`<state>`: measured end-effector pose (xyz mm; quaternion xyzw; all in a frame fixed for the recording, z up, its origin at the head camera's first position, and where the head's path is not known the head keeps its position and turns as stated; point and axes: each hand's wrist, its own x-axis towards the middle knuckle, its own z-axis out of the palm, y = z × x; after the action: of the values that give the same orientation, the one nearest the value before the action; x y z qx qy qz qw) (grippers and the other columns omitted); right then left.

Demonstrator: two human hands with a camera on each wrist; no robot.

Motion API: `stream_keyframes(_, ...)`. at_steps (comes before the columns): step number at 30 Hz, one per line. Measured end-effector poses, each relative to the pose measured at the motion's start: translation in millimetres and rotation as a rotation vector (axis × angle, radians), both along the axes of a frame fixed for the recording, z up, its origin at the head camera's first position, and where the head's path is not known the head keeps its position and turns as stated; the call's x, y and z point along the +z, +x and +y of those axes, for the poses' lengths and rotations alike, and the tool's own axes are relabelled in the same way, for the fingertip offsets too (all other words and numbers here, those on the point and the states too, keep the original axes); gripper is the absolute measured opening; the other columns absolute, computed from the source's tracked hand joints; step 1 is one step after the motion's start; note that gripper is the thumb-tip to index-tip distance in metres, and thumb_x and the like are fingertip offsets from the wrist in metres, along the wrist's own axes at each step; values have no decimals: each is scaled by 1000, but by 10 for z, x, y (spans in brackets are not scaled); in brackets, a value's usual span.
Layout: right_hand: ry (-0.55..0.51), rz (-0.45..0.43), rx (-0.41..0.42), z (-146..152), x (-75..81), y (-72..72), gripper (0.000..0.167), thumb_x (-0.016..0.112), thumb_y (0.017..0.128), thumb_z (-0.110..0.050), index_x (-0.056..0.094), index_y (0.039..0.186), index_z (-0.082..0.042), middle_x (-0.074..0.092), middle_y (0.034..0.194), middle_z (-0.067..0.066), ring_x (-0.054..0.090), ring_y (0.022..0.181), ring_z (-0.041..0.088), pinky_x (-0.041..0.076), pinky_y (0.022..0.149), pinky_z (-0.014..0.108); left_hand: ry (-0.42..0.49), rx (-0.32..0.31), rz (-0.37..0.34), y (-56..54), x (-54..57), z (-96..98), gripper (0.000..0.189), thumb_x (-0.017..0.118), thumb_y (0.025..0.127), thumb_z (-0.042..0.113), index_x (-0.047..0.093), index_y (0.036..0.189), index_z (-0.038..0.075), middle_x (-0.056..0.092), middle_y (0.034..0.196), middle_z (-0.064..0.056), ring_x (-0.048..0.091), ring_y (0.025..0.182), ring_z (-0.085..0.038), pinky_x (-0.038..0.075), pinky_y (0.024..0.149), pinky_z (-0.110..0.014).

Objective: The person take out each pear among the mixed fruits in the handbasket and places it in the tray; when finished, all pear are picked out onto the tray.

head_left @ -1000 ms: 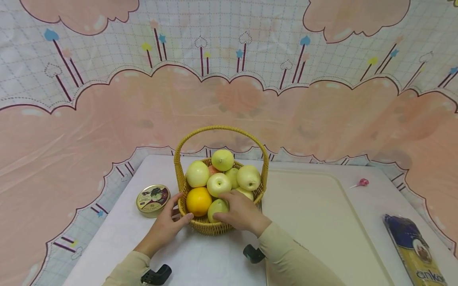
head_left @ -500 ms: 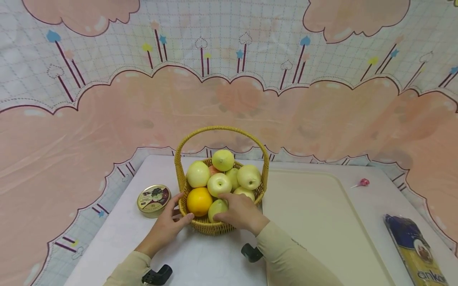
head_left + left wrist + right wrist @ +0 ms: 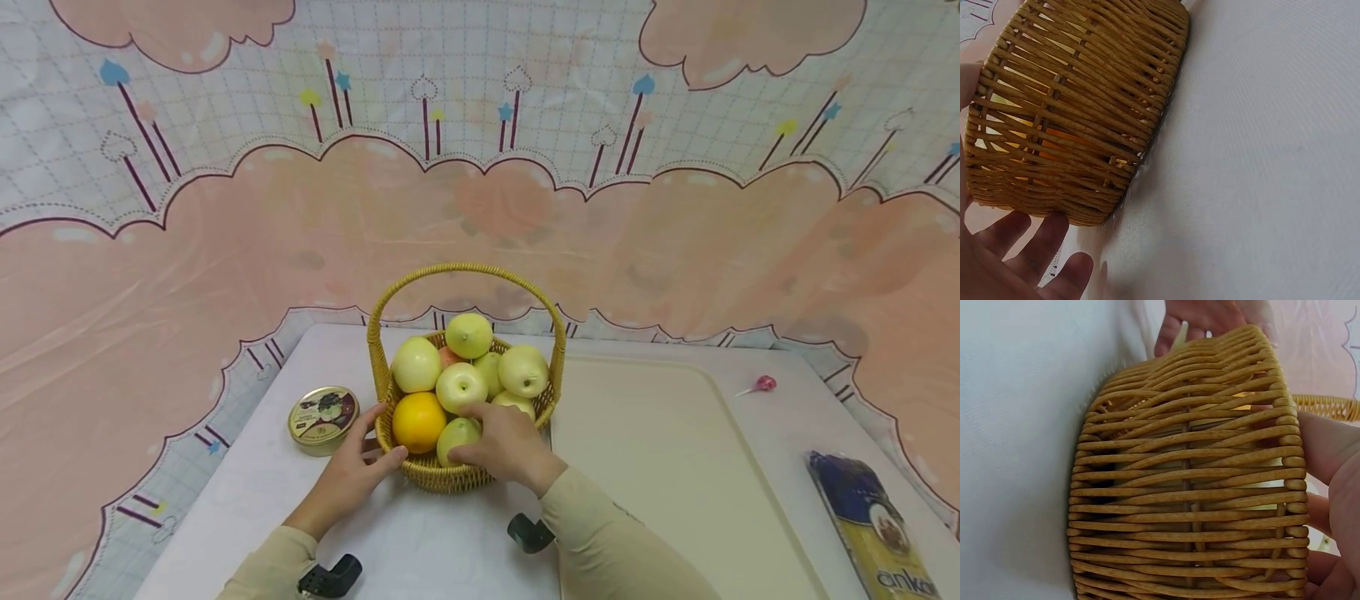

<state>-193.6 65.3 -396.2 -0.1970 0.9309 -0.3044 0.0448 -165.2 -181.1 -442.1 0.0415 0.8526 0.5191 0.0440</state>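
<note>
A wicker basket (image 3: 446,478) with a tall arched handle stands on the white table, filled with fruit. At its left side my left hand (image 3: 352,471) holds the basket, thumb on the front rim and fingers along the outer wall. My right hand (image 3: 510,442) reaches over the front rim and grips a round green fruit (image 3: 456,435), partly hidden by the fingers. Beside that fruit lies an orange (image 3: 418,423). Pale yellow-green apples (image 3: 461,387) are heaped behind, with a reddish fruit (image 3: 448,357) showing between them. The wrist views show mostly the basket's woven wall (image 3: 1185,487).
A round gold tin (image 3: 323,419) sits left of the basket, close to my left hand. A cream tray (image 3: 660,467) lies to the right. Beyond it are a pink lollipop (image 3: 763,383) and a blue-and-yellow packet (image 3: 873,521). A patterned curtain hangs behind the table.
</note>
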Motion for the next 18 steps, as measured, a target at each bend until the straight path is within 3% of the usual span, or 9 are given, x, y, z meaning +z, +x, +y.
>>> stream_keyframes(5, -39, -27, 5, 3, 16, -9, 59, 81, 81, -37, 66, 129, -7, 69, 121, 8, 62, 109, 27, 49, 94, 42, -9, -2, 4, -1, -7, -8, 78, 67, 97, 35, 22, 158, 16, 26, 157, -25, 50, 128, -42, 44, 103, -55)
stream_keyframes(13, 58, -6, 71, -17, 71, -21, 60, 81, 82, -41, 66, 132, -11, 72, 113, 5, 64, 102, 24, 48, 91, 41, -7, -5, 1, 0, -1, 0, 78, 67, 97, 35, 22, 158, 16, 27, 157, -26, 51, 127, -40, 45, 102, -54)
stream_keyframes(18, 79, -14, 87, -31, 66, -61, 60, 82, 81, -42, 67, 131, -13, 72, 116, 3, 63, 103, 24, 47, 92, 40, -12, 0, -5, 6, 5, 1, 78, 67, 97, 37, 22, 158, 16, 27, 157, -26, 51, 127, -41, 45, 102, -55)
